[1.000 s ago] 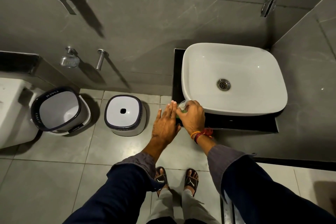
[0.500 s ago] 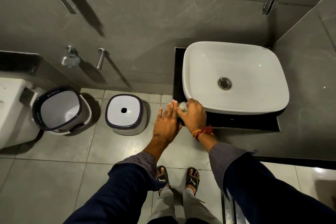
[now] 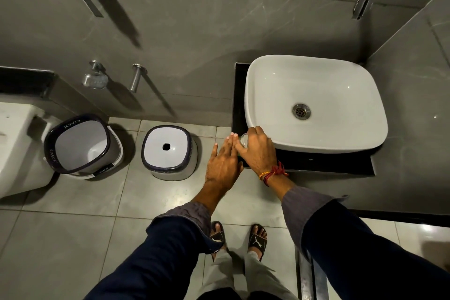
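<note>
**A:** Closest in first: what are the hands doing?

**B:** The left hand [image 3: 222, 165] is flat, fingers straight, its grip apart and holding nothing, right beside the pump bottle [image 3: 244, 141]. The right hand [image 3: 258, 151] has its grip clamped over the bottle's clear top.

**A:** Has anything shifted in the last second?

**B:** Hardly. Both hands sit where they were. I'd judge the press is still under way, with the left hand waiting for soap. Its palm is hidden, so I can't tell whether any has arrived.

**A:** And where's the bottle?

**B:** On the front left corner of the black desk [image 3: 316, 162], just beside the white basin [image 3: 328, 146]. The tap [image 3: 365, 0] is further back, on the wall.
</note>
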A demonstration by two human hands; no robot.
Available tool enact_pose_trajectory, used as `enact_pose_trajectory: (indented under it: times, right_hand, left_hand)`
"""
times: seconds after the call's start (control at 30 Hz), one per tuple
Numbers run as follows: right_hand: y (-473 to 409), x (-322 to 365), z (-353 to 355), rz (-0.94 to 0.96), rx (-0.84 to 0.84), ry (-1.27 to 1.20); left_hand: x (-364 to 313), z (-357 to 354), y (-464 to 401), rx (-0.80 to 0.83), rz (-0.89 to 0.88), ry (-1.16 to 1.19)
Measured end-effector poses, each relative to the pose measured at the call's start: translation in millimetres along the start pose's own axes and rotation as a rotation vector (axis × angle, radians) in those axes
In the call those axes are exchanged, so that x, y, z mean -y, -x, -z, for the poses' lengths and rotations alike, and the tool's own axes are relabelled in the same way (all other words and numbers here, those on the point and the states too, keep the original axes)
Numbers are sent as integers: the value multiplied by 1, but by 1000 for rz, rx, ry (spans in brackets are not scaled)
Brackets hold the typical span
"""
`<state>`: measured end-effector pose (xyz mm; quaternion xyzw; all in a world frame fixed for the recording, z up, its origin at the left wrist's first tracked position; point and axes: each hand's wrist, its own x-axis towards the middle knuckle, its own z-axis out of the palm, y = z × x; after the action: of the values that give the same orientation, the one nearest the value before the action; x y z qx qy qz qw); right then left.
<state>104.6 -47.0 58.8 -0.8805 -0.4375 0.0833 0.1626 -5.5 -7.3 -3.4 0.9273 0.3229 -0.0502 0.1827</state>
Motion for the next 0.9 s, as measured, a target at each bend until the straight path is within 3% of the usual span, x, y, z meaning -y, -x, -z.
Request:
enact_pose_trajectory:
  times: [0.2,0.37,0.6,0.9]
  right_hand:
    - [4,-10,-4,17,111,-35]
    - [-3,-10,-3,-18,81,37]
    - [1,-15,-7,-25,97,-126]
    - [4,-5,-4,-72,36,-19]
  left_hand:
    - [0,-1,0,-8,8,5]
    - [-1,-4,-1,-10,22,10]
    - [-1,-6,-2,-14,22,17]
    - [-3,-7,-2,-16,25,9]
